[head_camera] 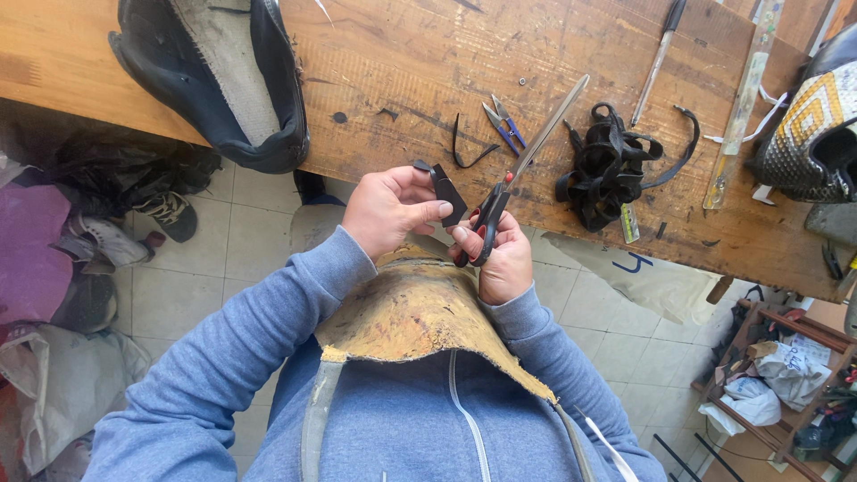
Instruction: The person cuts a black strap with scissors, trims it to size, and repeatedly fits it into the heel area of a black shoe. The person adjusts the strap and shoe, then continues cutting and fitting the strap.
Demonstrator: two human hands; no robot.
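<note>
scissors [527, 165] and black piece [446, 192] in hands

A small black piece [449, 193] is pinched in the left hand [386, 211], and black-handled scissors [500, 201] with silvery blades are gripped in the right hand [502, 259]. Blue-grey sleeves [268, 330] are worn, with a mottled mustard-yellow apron [420, 312] over them. The workbench [393, 80] is done in warm orange-brown wood. A tangle of black straps [607, 165] and little blue-handled snips [503, 125] are seen on it, plus a shoe [812, 134] patterned in black, white and gold.
</note>
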